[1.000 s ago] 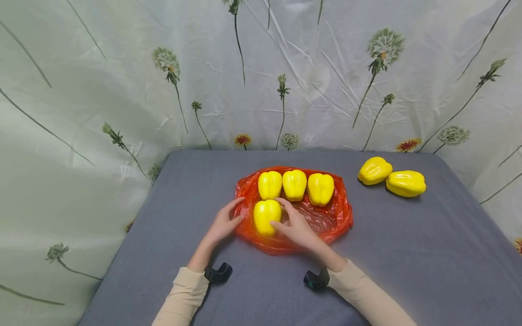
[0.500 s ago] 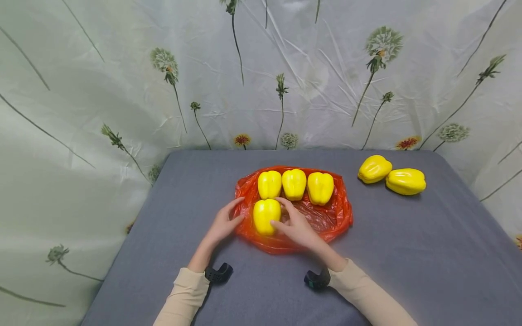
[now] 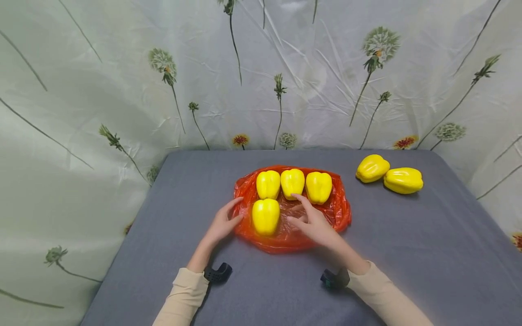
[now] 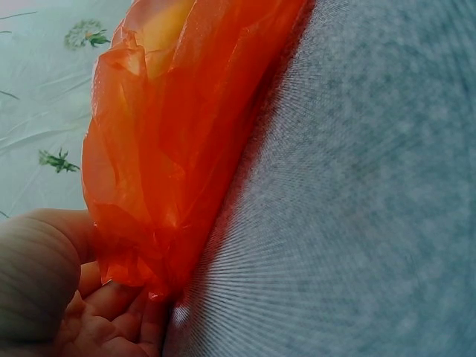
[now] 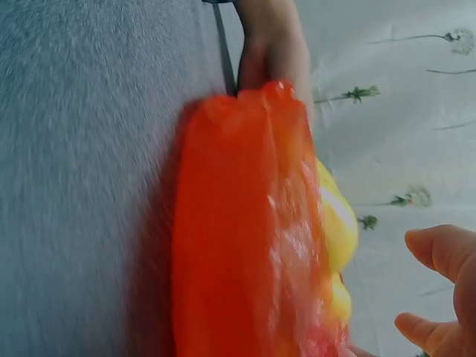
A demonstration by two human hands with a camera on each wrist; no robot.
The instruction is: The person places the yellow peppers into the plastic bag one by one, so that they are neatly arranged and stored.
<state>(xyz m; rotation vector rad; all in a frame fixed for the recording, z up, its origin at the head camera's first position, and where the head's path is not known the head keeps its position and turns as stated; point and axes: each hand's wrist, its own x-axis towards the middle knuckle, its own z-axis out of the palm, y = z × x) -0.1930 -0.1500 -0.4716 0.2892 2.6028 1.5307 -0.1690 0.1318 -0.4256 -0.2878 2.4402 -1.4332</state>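
Note:
A crinkled red plastic bag lies spread on the table, its mouth facing up. Inside it, three yellow bell peppers form a row at the back, and another yellow bell pepper stands at the front left. My left hand holds the bag's left side, thumb and fingers curved around the edge; in the left wrist view the bag hides the fingertips. My right hand hovers over the front right part of the bag, thumb and fingers spread apart, holding nothing, to the right of the front pepper.
Two more yellow bell peppers lie on their sides at the table's back right, outside the bag. Grey cloth covers the table. Behind it hangs a pale curtain printed with dandelions. Both wrists wear black devices.
My right hand has let go of the front yellow bell pepper and moved right, away from it. The pepper stays upright in the bag. My left hand keeps its place.

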